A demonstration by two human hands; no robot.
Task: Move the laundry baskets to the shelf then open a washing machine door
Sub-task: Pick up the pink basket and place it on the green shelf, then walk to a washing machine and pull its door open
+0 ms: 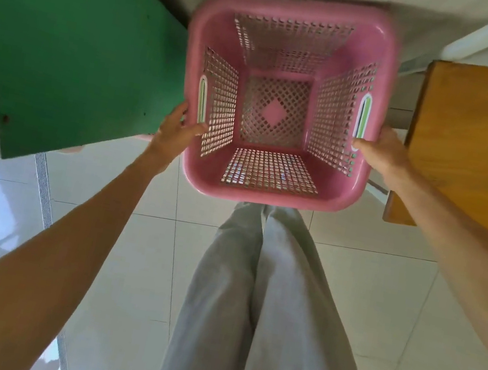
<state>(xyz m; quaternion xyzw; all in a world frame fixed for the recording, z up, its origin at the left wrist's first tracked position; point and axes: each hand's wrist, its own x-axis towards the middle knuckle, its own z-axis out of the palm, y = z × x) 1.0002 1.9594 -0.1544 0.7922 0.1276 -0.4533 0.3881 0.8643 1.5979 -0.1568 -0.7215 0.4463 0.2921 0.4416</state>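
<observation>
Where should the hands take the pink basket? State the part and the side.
Probably at the rim on its two opposite sides, by the slot handles, one hand from each side. That is where the left hand and right hand grip the pink basket now; the mesh walls offer little purchase.

Pink plastic laundry basket (279, 106): square, perforated lattice walls and floor, slot handles on left and right sides. Empty, upright, opening toward camera. Hung above tiled floor, between green surface and wooden surface.
</observation>
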